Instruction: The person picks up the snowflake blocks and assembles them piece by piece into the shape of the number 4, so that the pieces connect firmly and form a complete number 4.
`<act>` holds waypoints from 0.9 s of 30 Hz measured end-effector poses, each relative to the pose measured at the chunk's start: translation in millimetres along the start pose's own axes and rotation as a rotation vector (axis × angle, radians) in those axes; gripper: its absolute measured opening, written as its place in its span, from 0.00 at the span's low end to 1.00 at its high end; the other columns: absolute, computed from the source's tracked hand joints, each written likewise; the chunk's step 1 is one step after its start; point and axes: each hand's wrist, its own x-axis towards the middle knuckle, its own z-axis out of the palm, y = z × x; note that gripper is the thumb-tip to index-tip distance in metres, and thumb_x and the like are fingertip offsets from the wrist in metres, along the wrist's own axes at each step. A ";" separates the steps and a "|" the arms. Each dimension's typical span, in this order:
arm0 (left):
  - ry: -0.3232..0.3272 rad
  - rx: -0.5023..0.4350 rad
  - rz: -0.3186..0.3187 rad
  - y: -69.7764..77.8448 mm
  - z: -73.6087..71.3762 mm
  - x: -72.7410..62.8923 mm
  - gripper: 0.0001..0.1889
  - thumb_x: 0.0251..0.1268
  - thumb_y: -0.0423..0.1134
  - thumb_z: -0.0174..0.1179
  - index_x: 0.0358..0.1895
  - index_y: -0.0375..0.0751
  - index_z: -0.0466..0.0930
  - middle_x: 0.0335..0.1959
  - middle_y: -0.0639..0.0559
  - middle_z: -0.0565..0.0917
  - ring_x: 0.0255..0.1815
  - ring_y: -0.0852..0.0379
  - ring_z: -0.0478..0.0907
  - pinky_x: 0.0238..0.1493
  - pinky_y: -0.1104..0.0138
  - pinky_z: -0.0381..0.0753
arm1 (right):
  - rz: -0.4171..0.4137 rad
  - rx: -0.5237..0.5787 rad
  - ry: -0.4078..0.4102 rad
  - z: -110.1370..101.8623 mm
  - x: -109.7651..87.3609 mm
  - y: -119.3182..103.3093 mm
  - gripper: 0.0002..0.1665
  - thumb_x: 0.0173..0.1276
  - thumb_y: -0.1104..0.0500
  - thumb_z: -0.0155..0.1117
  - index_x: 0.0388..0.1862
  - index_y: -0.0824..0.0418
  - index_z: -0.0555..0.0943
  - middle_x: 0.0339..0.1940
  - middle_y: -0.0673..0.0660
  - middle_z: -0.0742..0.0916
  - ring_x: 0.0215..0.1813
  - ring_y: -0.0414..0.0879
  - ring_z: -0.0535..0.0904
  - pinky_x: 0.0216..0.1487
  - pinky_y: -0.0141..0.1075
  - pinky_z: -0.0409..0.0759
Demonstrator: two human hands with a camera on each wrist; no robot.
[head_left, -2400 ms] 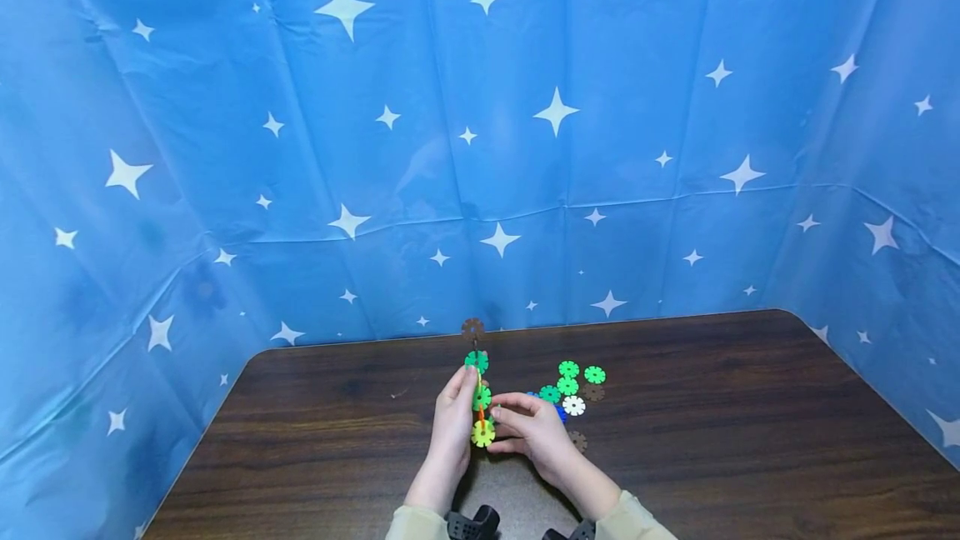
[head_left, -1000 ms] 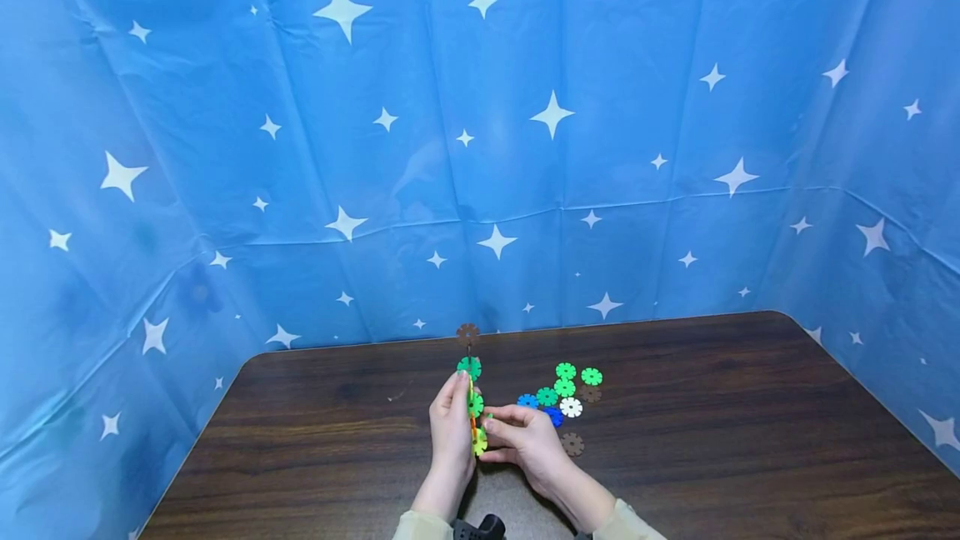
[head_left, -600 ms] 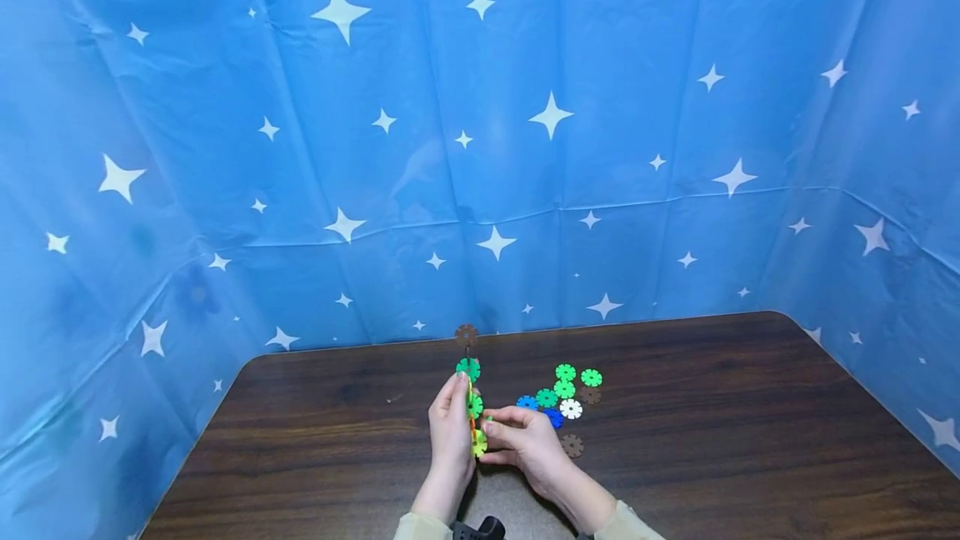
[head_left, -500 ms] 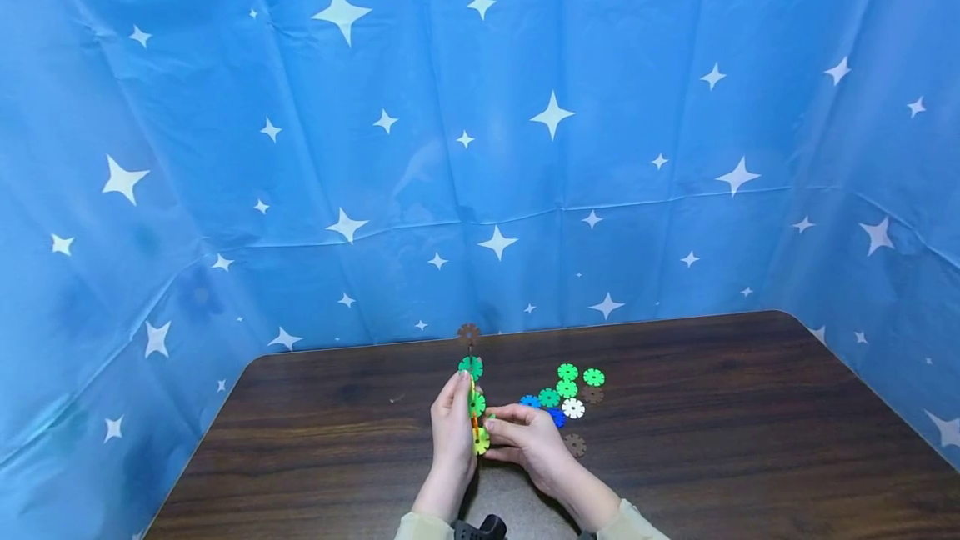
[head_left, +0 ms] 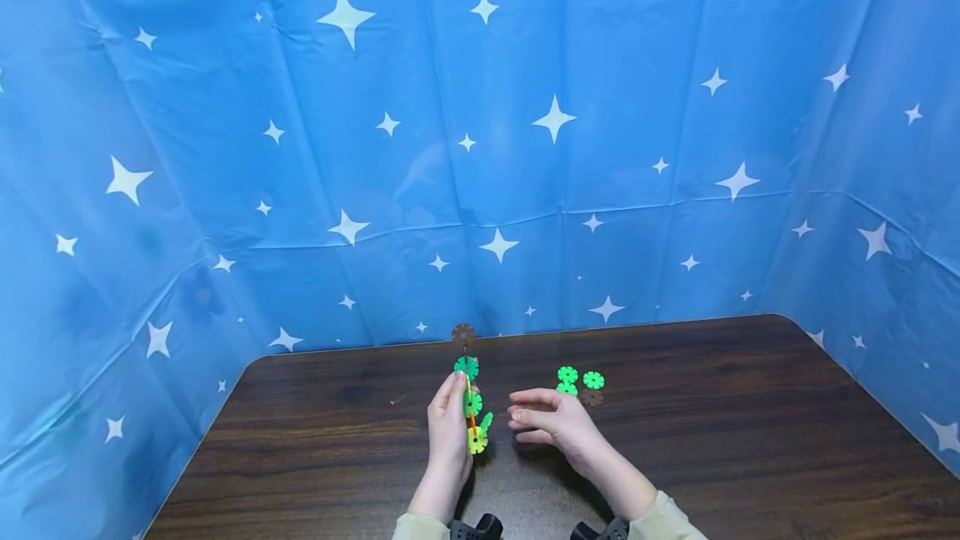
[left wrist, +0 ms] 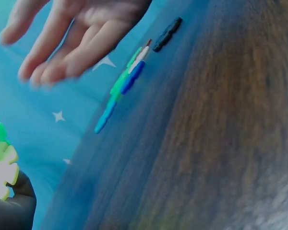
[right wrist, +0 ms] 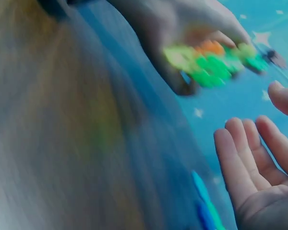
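Note:
My left hand (head_left: 448,432) holds a chain of interlocking notched plastic discs upright over the table. A brown disc (head_left: 463,333) tops the chain. Beneath it come a teal-green disc (head_left: 467,367), a green disc (head_left: 472,403) and a yellow disc (head_left: 478,442), with orange and yellow ones seen edge-on between. Another green disc (head_left: 487,422) juts out on the right, beside the yellow one. My right hand (head_left: 566,427) is apart from the chain, to its right, fingers loosely bent. In the right wrist view, the fingers of that hand (right wrist: 259,167) hold nothing.
Loose green discs (head_left: 567,374) and a brown disc (head_left: 592,397) lie on the dark wooden table (head_left: 750,423) behind my right hand. A blue disc (left wrist: 133,77) shows edge-on among others in the left wrist view. Behind the table hangs a blue star-patterned curtain (head_left: 420,148).
My right hand has let go of the green disc by the yellow one and drawn away to the right. That disc stays on the chain, which my left hand still holds.

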 end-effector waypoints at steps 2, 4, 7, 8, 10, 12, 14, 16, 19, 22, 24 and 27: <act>-0.004 -0.001 -0.010 0.3 -0.5 -0.1 0.19 0.75 0.48 0.51 0.52 0.37 0.82 0.31 0.51 0.78 0.26 0.63 0.71 0.25 0.70 0.72 | 0.000 -0.057 0.015 -12.2 -2.8 -5.1 0.28 0.66 0.61 0.66 0.58 0.79 0.73 0.49 0.68 0.84 0.44 0.52 0.85 0.46 0.44 0.82; -0.003 0.004 -0.017 1.1 -0.6 0.1 0.17 0.75 0.49 0.51 0.46 0.40 0.83 0.30 0.51 0.78 0.25 0.63 0.70 0.24 0.70 0.71 | -0.007 -0.121 0.025 -24.7 -6.0 -9.5 0.27 0.65 0.61 0.67 0.56 0.79 0.75 0.47 0.67 0.85 0.43 0.52 0.85 0.44 0.43 0.83; -0.001 0.008 -0.026 1.6 -0.9 0.6 0.15 0.75 0.49 0.51 0.38 0.43 0.82 0.30 0.51 0.78 0.24 0.63 0.69 0.24 0.69 0.71 | -0.007 -0.225 0.045 -42.9 -11.4 -14.0 0.25 0.65 0.60 0.68 0.54 0.77 0.77 0.43 0.63 0.86 0.41 0.49 0.85 0.42 0.42 0.83; -0.002 0.006 -0.029 1.6 -1.0 0.8 0.15 0.75 0.49 0.51 0.36 0.43 0.81 0.30 0.50 0.78 0.24 0.63 0.69 0.24 0.69 0.70 | -0.002 -0.261 0.051 -48.5 -12.9 -14.9 0.25 0.65 0.60 0.68 0.54 0.76 0.77 0.42 0.61 0.86 0.40 0.49 0.84 0.42 0.42 0.83; -0.004 0.012 -0.030 1.7 -1.0 0.6 0.15 0.75 0.49 0.51 0.35 0.44 0.80 0.30 0.49 0.78 0.23 0.63 0.68 0.24 0.69 0.70 | 0.006 -0.337 0.056 -58.6 -15.6 -16.1 0.24 0.64 0.59 0.68 0.53 0.75 0.79 0.40 0.57 0.87 0.39 0.48 0.84 0.41 0.42 0.82; -0.008 0.011 -0.031 1.2 -1.1 0.6 0.16 0.75 0.50 0.51 0.33 0.44 0.79 0.29 0.50 0.77 0.22 0.63 0.67 0.24 0.69 0.69 | 0.016 -0.422 0.050 -66.9 -17.5 -16.4 0.22 0.63 0.58 0.69 0.50 0.73 0.80 0.37 0.54 0.86 0.38 0.47 0.82 0.39 0.42 0.82; -0.015 0.017 -0.028 0.7 -1.1 0.7 0.17 0.75 0.51 0.50 0.32 0.43 0.78 0.28 0.51 0.76 0.22 0.63 0.67 0.23 0.69 0.69 | 0.018 -0.498 0.026 -73.7 -18.8 -16.2 0.20 0.62 0.58 0.69 0.47 0.71 0.82 0.35 0.53 0.86 0.36 0.47 0.81 0.36 0.41 0.80; -0.015 0.020 -0.026 0.2 -1.4 0.8 0.17 0.75 0.51 0.50 0.34 0.43 0.80 0.28 0.52 0.76 0.22 0.63 0.67 0.23 0.69 0.69 | 0.012 -0.560 -0.019 -79.2 -19.7 -15.0 0.17 0.61 0.59 0.70 0.45 0.70 0.83 0.33 0.53 0.86 0.32 0.45 0.79 0.32 0.39 0.78; -0.007 0.024 -0.028 -0.5 -2.1 0.8 0.17 0.75 0.51 0.51 0.40 0.42 0.82 0.29 0.50 0.77 0.22 0.63 0.68 0.23 0.70 0.69 | -0.008 -0.628 -0.092 -84.8 -20.0 -12.2 0.15 0.58 0.62 0.72 0.42 0.69 0.84 0.31 0.53 0.84 0.31 0.45 0.76 0.29 0.36 0.76; -0.001 0.031 -0.031 -0.8 -3.0 1.0 0.18 0.74 0.51 0.51 0.45 0.41 0.83 0.31 0.49 0.78 0.23 0.63 0.68 0.24 0.70 0.69 | -0.023 -0.678 -0.135 -86.3 -19.9 -9.9 0.15 0.55 0.63 0.73 0.42 0.67 0.84 0.29 0.52 0.82 0.30 0.45 0.73 0.28 0.34 0.73; -0.001 0.030 -0.034 -0.9 -3.8 0.8 0.18 0.74 0.51 0.52 0.48 0.40 0.83 0.32 0.48 0.78 0.25 0.63 0.69 0.25 0.70 0.70 | -0.028 -0.703 -0.144 -85.3 -20.2 -9.5 0.16 0.53 0.64 0.74 0.42 0.66 0.84 0.29 0.52 0.80 0.30 0.45 0.72 0.28 0.33 0.71; -0.008 0.023 -0.046 0.3 -4.4 0.6 0.19 0.75 0.49 0.51 0.52 0.38 0.82 0.32 0.51 0.79 0.26 0.62 0.70 0.27 0.69 0.71 | -0.022 -0.708 -0.155 -82.9 -21.2 -9.8 0.17 0.52 0.66 0.75 0.42 0.65 0.84 0.28 0.53 0.79 0.29 0.45 0.70 0.27 0.33 0.70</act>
